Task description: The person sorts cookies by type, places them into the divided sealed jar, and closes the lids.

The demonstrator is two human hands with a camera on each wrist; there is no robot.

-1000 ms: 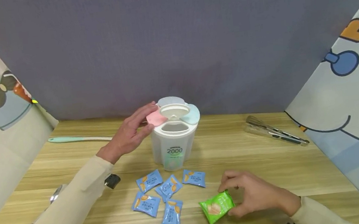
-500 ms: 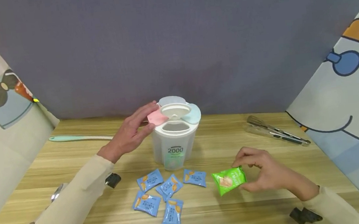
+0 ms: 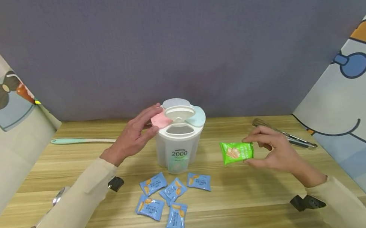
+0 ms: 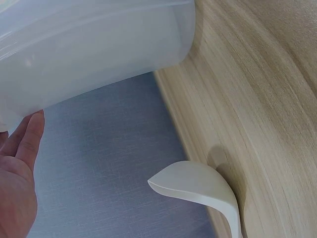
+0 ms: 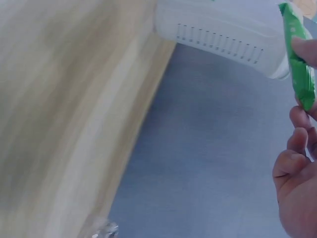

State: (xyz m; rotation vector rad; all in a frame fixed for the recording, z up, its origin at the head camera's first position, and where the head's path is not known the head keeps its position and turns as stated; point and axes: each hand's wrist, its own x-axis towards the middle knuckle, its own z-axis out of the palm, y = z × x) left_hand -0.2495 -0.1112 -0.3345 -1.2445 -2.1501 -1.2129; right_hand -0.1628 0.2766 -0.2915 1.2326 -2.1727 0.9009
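A translucent storage container marked 2000 stands upright on the table, its lid sections coloured pink, pale blue and mint. Two lid openings, at front and centre, are uncovered. My left hand rests against the lid's left side by the pink flap, fingers fairly straight; the left wrist view shows fingertips touching the container wall. To the right of the container, my right hand pinches a small green snack packet between thumb and fingers, above the table. Several blue snack packets lie in front of the container.
A white ladle with a mint handle lies at the back left. Metal tongs lie at the right, partly behind my right hand. A grey panel rises behind the table.
My right hand has lifted the green packet off the table and carried it back and rightward, to beside the container. The left hand stays at the lid.
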